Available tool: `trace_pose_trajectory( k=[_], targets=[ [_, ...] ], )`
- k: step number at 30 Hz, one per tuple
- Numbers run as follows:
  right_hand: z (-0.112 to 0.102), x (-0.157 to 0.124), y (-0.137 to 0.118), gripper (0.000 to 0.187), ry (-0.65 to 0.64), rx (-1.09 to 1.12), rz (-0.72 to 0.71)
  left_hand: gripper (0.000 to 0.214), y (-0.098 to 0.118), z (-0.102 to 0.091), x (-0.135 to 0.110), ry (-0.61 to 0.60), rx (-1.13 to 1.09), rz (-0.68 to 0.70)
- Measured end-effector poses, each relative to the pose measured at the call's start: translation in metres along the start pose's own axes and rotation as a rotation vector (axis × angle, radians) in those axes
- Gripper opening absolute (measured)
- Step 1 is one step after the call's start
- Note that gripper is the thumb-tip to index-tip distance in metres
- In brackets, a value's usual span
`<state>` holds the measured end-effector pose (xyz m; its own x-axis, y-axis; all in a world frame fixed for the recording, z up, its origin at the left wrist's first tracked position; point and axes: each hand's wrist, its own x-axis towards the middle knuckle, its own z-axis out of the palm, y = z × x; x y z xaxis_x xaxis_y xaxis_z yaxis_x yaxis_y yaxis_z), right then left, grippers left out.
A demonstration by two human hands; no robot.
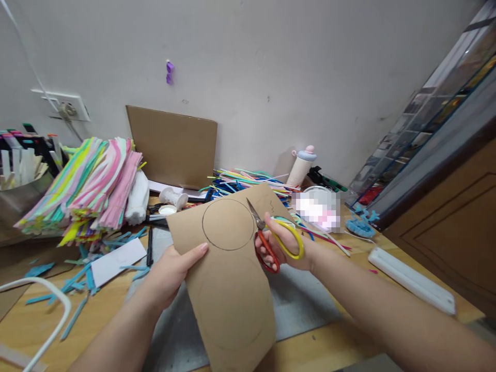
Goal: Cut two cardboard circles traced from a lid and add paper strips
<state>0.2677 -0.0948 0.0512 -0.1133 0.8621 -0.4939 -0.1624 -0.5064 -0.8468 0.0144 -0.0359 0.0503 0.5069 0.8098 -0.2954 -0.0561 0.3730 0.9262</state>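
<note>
My left hand (182, 268) grips the left edge of a brown cardboard sheet (232, 289), thumb on top and the other fingers hidden beneath. A dark circle outline is drawn on the upper part of the sheet, and a fainter curved line shows lower down. In my right hand (284, 240) is a pair of scissors (259, 222) with one red and one yellow handle. Its blades point up and left, over the sheet by the circle's right side. Whether they touch the cardboard I cannot tell.
Bundles of pastel pipe cleaners (96, 181) lie at the left, beside blue scraps and a white card (118, 261). A cardboard panel (172, 147) leans on the wall. Behind the sheet are loose pipe cleaners (248, 181) and a bottle (301, 166). A white bar (411, 279) lies right.
</note>
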Motion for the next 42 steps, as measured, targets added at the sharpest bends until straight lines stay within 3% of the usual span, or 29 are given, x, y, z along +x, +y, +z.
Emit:
trace_pose_trajectory(
  k=[4, 11, 21, 30, 37, 42],
  targets=[
    [-0.001, 0.003, -0.005, 0.074, -0.003, 0.003, 0.063, 0.051, -0.002, -0.003, 0.001, -0.056, 0.008, 0.023],
    [0.007, 0.013, 0.007, 0.063, 0.144, -0.005, 0.011, 0.049, -0.004, -0.004, 0.004, -0.065, -0.018, -0.008],
    [-0.009, 0.002, -0.019, 0.081, -0.057, -0.021, 0.215, 0.052, -0.001, -0.010, 0.002, -0.155, 0.046, 0.009],
    [-0.018, 0.019, 0.005, 0.066, 0.058, -0.081, 0.243, 0.043, -0.005, -0.011, 0.007, -0.167, 0.080, -0.049],
    [-0.035, 0.013, 0.001, 0.078, -0.060, -0.059, 0.339, 0.044, -0.005, -0.017, 0.010, -0.173, 0.093, -0.102],
    [-0.034, 0.014, 0.009, 0.083, -0.134, -0.070, 0.373, 0.048, -0.005, -0.016, 0.012, -0.173, 0.095, -0.112]
  ],
)
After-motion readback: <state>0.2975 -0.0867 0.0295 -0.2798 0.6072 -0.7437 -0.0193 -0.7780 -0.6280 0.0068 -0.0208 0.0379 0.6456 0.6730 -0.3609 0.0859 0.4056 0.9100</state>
